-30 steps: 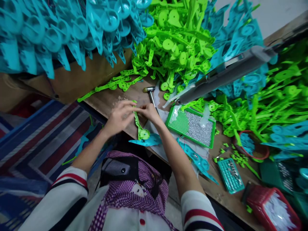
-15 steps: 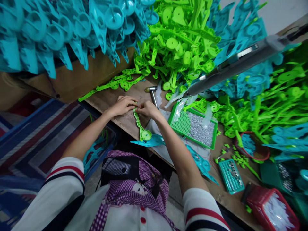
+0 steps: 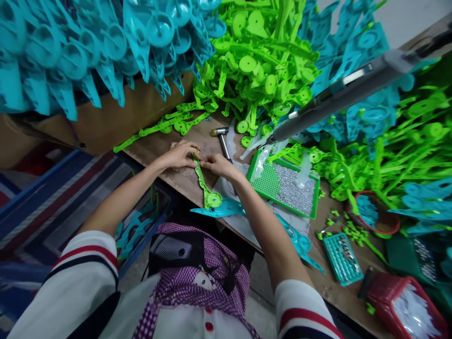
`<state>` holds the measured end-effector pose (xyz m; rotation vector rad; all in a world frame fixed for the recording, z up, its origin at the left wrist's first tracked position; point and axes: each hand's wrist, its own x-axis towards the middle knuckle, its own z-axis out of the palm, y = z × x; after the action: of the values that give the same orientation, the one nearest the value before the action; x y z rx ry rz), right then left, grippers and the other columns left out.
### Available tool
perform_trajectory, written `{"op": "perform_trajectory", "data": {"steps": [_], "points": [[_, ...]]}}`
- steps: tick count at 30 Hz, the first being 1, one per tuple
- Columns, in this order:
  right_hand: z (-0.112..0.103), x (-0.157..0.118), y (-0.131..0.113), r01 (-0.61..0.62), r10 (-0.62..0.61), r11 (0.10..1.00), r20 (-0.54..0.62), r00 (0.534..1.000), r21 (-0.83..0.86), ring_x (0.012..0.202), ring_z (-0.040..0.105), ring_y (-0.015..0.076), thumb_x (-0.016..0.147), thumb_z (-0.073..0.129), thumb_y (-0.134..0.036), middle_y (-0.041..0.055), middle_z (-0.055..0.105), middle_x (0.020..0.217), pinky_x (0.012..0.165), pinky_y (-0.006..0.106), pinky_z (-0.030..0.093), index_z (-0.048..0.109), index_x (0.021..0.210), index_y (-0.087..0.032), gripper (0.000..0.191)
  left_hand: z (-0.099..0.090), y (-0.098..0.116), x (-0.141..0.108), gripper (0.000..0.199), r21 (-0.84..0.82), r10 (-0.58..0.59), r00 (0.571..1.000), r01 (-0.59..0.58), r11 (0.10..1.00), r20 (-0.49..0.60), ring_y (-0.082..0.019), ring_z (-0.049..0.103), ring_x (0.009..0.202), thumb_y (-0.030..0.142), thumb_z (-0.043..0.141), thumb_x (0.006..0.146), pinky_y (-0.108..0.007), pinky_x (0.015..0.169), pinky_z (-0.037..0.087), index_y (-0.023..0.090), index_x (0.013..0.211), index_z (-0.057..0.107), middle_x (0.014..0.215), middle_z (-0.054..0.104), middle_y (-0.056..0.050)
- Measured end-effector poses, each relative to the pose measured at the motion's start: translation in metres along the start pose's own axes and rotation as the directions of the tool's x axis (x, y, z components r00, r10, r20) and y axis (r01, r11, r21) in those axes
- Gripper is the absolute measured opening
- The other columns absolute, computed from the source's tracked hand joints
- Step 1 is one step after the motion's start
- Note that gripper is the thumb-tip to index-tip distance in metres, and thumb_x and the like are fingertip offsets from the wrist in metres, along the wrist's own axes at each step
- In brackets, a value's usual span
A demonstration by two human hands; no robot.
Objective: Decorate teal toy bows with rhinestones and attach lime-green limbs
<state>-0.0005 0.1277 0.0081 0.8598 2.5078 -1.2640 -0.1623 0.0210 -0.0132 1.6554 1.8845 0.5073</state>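
Note:
A long lime-green plastic part (image 3: 201, 181) with a round disc at its near end lies on the workbench, its disc over a blue plastic part (image 3: 229, 207). My left hand (image 3: 181, 154) grips the green part's far end, fingers curled over it. My right hand (image 3: 215, 165) is beside that end, thumb and fingertips pinched together; whatever they hold is too small to make out. A small hammer (image 3: 223, 141) lies just beyond my right hand. Another blue plastic part (image 3: 296, 240) rests near the bench edge, partly behind my right forearm.
A green tray (image 3: 252, 174) of small metal pieces stands to the right, under a hanging grey power screwdriver (image 3: 339, 96). Heaped green parts (image 3: 254, 66) and stacked blue parts (image 3: 70, 52) fill the back. A teal bit case (image 3: 342, 259) and red container (image 3: 384, 292) sit at right.
My right hand has drawn slightly away from the far end of the green part, leaving a small gap between the hands. My left hand keeps hold there. The view has shifted a little.

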Motion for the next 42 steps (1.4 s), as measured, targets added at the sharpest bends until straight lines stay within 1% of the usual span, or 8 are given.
{"op": "perform_trajectory", "data": {"steps": [9,14,19,26,32,36,39,42], "points": [[0.008,-0.005,0.001,-0.131,0.124,0.988,-0.082,0.989,-0.084,0.061,0.049,0.0101,0.083,0.058,-0.035,-0.0012,0.061,0.067,0.055,0.022,0.029,0.07,0.083,-0.015,0.024,-0.004,-0.005,0.006,0.03,-0.024,-0.016,0.997,0.018,1.0,0.082,-0.032,0.041,0.132,0.046,0.073,0.075,-0.049,0.107,0.027,0.031,0.101,0.074,0.137,0.057,0.001],[0.007,-0.011,-0.003,-0.131,0.12,0.985,-0.095,0.988,-0.115,0.072,0.059,0.0138,0.085,0.058,-0.037,0.0019,0.07,0.079,0.059,0.023,0.033,0.073,0.09,-0.016,0.026,0.001,-0.001,0.008,0.024,-0.016,-0.065,0.997,0.065,0.998,0.032,-0.033,0.039,0.131,0.043,0.076,0.071,-0.05,0.107,0.027,0.03,0.092,0.075,0.135,0.056,0.001],[0.012,-0.023,-0.011,-0.147,0.096,0.97,-0.252,0.963,-0.192,0.088,0.067,0.0213,0.089,0.054,-0.04,0.007,0.076,0.095,0.067,0.026,0.039,0.072,0.098,-0.021,0.028,0.001,0.01,0.008,0.02,0.024,-0.13,0.991,0.129,0.991,0.037,-0.034,0.039,0.132,0.035,0.078,0.07,-0.052,0.106,0.028,0.027,0.087,0.073,0.134,0.056,-0.001],[0.029,-0.044,-0.02,-0.163,0.099,0.968,-0.308,0.946,-0.189,0.096,0.069,0.024,0.096,0.045,-0.041,0.0083,0.076,0.101,0.073,0.028,0.043,0.07,0.106,-0.021,0.033,0.001,0.001,0.011,0.022,0.014,-0.071,0.997,0.071,0.997,0.018,-0.032,0.041,0.129,0.038,0.079,0.069,-0.05,0.106,0.03,0.028,0.088,0.076,0.132,0.058,0.0],[0.05,-0.053,-0.038,-0.021,-0.022,0.814,-0.068,0.997,-0.58,0.1,0.069,0.0276,0.1,0.028,-0.025,0.0159,0.072,0.116,0.077,0.034,0.046,0.054,0.133,-0.019,0.042,0.0,-0.011,0.018,0.026,0.005,-0.006,1.0,0.006,1.0,0.019,-0.03,0.046,0.125,0.044,0.078,0.068,-0.045,0.105,0.034,0.032,0.09,0.079,0.126,0.061,0.0],[0.052,-0.055,-0.042,0.078,-0.084,0.722,0.026,0.996,-0.688,0.103,0.069,0.0274,0.099,0.02,-0.013,0.019,0.069,0.118,0.079,0.035,0.048,0.052,0.133,-0.014,0.046,-0.004,-0.008,0.017,0.028,0.008,-0.005,0.999,0.005,1.0,0.05,-0.031,0.044,0.127,0.045,0.079,0.066,-0.046,0.105,0.034,0.031,0.091,0.079,0.128,0.06,0.0],[0.049,-0.061,-0.038,0.062,-0.082,0.756,-0.001,0.997,-0.652,0.103,0.069,0.0268,0.1,0.024,-0.016,0.0191,0.069,0.117,0.081,0.034,0.047,0.056,0.127,-0.014,0.042,-0.004,-0.002,0.014,0.025,0.003,-0.043,0.998,0.043,0.999,0.038,-0.031,0.044,0.127,0.042,0.079,0.066,-0.046,0.106,0.032,0.031,0.088,0.078,0.129,0.059,0.001],[0.043,-0.07,-0.026,-0.041,-0.022,0.898,-0.139,0.99,-0.439,0.097,0.069,0.0237,0.1,0.037,-0.034,0.015,0.072,0.11,0.078,0.03,0.046,0.061,0.117,-0.016,0.034,0.0,0.003,0.011,0.022,0.0,-0.065,0.998,0.065,0.998,-0.008,-0.031,0.043,0.126,0.04,0.079,0.066,-0.046,0.106,0.031,0.03,0.086,0.077,0.128,0.059,0.002]]}}
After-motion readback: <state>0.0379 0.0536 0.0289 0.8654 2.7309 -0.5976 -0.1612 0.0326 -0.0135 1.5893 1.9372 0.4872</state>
